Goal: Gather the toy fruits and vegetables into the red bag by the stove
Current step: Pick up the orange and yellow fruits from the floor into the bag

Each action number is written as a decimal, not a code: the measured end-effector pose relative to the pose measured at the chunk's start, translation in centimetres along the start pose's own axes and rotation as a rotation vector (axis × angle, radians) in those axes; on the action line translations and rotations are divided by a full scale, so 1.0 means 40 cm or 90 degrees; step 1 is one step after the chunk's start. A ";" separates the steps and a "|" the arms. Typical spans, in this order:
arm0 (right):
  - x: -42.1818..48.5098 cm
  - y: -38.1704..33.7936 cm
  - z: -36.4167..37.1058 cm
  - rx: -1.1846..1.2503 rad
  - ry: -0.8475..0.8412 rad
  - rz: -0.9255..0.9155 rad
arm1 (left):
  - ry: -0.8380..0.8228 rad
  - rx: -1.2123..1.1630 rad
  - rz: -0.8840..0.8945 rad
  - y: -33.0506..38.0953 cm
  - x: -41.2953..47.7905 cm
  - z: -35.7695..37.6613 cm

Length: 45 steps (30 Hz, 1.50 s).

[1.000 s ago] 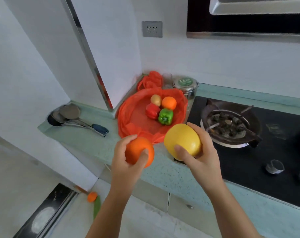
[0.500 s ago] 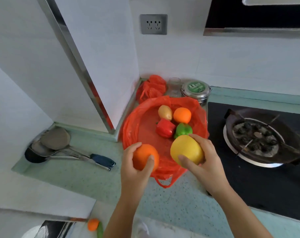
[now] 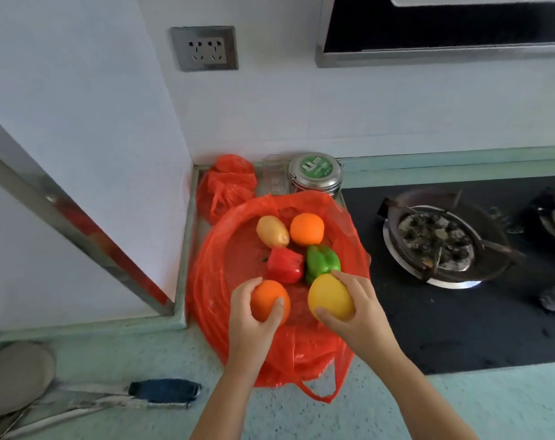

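The red bag (image 3: 219, 265) lies spread open on the counter left of the stove. Inside it sit a yellow-brown potato (image 3: 272, 230), an orange (image 3: 307, 229), a red pepper (image 3: 285, 265) and a green pepper (image 3: 322, 261). My left hand (image 3: 250, 325) grips a second orange (image 3: 268, 298) over the bag's near part. My right hand (image 3: 362, 315) grips a large yellow fruit (image 3: 328, 296) just in front of the green pepper.
A black gas stove (image 3: 460, 312) with a burner (image 3: 438, 239) lies to the right. Behind the bag stand a steel tin (image 3: 315, 174), a glass (image 3: 274, 176) and a crumpled red bag (image 3: 228, 182). Ladles (image 3: 79, 398) lie at the near left. A wall corner (image 3: 111, 249) borders the bag's left.
Both hands have carried their fruits forward from the counter's front edge to above the open bag. The camera has come closer and looks more steeply down.
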State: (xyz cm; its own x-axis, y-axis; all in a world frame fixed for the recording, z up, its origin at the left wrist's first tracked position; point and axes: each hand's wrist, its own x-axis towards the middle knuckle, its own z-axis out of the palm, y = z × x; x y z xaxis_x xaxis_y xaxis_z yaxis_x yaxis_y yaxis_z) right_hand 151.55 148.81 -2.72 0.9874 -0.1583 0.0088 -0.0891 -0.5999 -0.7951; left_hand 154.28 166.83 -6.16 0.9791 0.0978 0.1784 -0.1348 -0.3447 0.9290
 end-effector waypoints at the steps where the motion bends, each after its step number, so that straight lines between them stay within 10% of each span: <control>1: 0.005 0.008 0.007 -0.008 0.000 0.006 | -0.008 0.003 0.002 -0.009 0.009 0.008; 45: 0.065 0.076 0.068 -0.119 -0.008 0.026 | -0.097 0.211 0.070 -0.086 0.049 0.080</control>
State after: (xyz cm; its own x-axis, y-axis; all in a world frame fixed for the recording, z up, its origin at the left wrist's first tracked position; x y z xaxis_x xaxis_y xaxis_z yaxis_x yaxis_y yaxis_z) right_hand 154.20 148.72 -6.76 0.9839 -0.1760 -0.0295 -0.1504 -0.7287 -0.6681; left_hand 157.14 165.21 -10.03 0.9762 -0.0886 0.1979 -0.2087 -0.6316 0.7467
